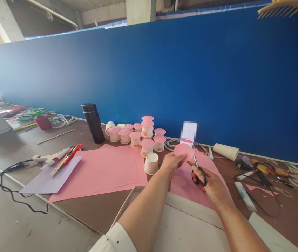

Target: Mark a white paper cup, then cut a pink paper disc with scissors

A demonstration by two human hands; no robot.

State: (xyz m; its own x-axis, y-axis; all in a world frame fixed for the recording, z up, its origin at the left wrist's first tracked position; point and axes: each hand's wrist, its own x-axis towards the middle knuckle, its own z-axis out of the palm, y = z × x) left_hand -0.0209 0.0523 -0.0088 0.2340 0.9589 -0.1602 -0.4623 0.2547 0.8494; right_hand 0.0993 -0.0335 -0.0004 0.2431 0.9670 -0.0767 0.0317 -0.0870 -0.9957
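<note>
My left hand (174, 163) pinches a round piece of pink paper (183, 150) by its lower edge. In my right hand (209, 183) are black-handled scissors (195, 157), their blades pointing up along the right edge of the pink circle. Beneath both hands lies a larger sheet of pink paper (191, 183). Left of my left hand stands a bare paper cup (151, 163). Behind it, several paper cups topped with pink paper discs (147, 144) are grouped, some stacked.
A black bottle (93, 124) stands left of the cups. Pink sheets (109, 169), a lilac sheet (59, 180), a red utility knife (68, 157) and a glue gun (51, 156) lie left. An open white box (188, 224) is close in front. Nested cups (225, 151) and cables lie right. A blue panel (191, 77) rises behind.
</note>
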